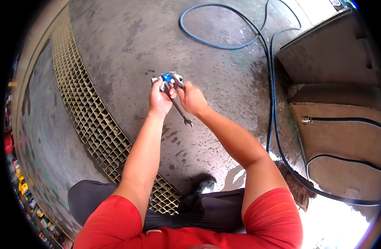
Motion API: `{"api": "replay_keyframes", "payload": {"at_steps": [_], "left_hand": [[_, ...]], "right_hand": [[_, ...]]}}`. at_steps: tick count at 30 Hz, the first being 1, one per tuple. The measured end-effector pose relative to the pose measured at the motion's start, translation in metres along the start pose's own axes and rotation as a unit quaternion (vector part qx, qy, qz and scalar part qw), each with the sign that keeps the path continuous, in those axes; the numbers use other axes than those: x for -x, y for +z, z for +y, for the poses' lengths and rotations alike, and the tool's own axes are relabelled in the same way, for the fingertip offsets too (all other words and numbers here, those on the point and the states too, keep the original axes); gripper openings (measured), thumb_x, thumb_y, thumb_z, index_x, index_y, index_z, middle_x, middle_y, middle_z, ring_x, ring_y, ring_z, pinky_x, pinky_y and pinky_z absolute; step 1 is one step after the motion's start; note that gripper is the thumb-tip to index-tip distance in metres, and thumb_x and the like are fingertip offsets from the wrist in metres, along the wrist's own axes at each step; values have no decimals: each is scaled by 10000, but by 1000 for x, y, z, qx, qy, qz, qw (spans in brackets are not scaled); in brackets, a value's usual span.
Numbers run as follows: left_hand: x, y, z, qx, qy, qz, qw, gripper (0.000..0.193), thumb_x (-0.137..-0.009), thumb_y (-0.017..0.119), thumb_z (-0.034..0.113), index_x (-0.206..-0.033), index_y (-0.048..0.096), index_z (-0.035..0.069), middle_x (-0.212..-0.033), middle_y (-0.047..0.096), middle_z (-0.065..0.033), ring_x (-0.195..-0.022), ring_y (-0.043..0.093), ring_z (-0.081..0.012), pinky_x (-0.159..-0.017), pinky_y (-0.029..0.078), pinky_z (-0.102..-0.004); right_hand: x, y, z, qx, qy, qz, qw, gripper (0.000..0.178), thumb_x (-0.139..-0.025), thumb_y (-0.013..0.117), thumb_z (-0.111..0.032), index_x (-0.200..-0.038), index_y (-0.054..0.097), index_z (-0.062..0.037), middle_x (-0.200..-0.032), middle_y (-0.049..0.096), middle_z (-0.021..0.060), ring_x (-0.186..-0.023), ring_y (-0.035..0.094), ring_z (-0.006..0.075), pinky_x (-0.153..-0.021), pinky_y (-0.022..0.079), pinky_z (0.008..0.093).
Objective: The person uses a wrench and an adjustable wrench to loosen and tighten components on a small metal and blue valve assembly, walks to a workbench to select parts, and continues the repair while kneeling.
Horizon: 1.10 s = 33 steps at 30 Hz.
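Observation:
Both hands are together in front of me, above the concrete floor. My left hand (159, 101) is closed around a long dark open-end wrench (180, 111), whose jaw points down toward me, and small metal parts. A bright blue fitting (166, 77) sits among these parts, at the left fingertips. My right hand (193, 98) is closed on a grey metal tool (175, 76) that looks like an adjustable wrench, its head against the blue fitting. Fingers cover much of the handle and the joined parts.
A metal drain grate (89, 103) runs along the floor at left. Blue hose (272, 91) loops over the concrete on the right, beside a brown cabinet-like unit (335, 145) with a black hose (344, 120). Colourful small items (24, 189) line the far left edge. Wet patches mark the floor.

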<state>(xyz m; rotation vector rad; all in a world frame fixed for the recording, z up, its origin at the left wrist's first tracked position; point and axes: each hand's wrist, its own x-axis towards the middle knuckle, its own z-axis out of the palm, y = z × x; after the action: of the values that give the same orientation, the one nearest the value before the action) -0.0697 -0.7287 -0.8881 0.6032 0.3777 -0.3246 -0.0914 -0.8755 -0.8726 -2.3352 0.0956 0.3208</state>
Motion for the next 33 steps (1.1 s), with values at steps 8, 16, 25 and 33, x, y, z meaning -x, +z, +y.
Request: {"api": "replay_keyframes", "payload": {"at_steps": [8,16,25,33], "left_hand": [[4,5,-1,29,0,10,1000,267,-942,499,210,-1204,469,169,-801,569,-96,-590,528,-200,-517,398,-325],[3,5,1,6,1,19,1000,254,-945,488,243,-1183,496,155,-808,582,-76,-608,527,-191,-538,402,-325],[8,8,3,18,11,30,999,267,-938,498,204,-1199,472,153,-791,580,-95,-575,533,-204,-511,413,-330],[7,7,4,8,7,18,1000,262,-942,499,213,-1196,477,150,-793,578,-96,-586,532,-198,-522,414,-327]], "right_hand": [[7,-4,-8,26,35,-6,999,358,-971,503,-412,-1005,513,-56,-882,674,243,-862,644,441,-747,500,532],[1,0,-7,30,17,1,999,357,-960,522,-405,-1014,508,-53,-897,674,245,-879,641,442,-764,498,528],[0,4,-10,21,8,1,1000,332,-954,530,-380,-1021,517,-55,-900,676,246,-870,647,440,-758,507,528],[-4,2,-4,33,-2,-2,999,364,-943,544,-404,-1046,522,-56,-893,676,243,-867,648,441,-754,513,521]]}}
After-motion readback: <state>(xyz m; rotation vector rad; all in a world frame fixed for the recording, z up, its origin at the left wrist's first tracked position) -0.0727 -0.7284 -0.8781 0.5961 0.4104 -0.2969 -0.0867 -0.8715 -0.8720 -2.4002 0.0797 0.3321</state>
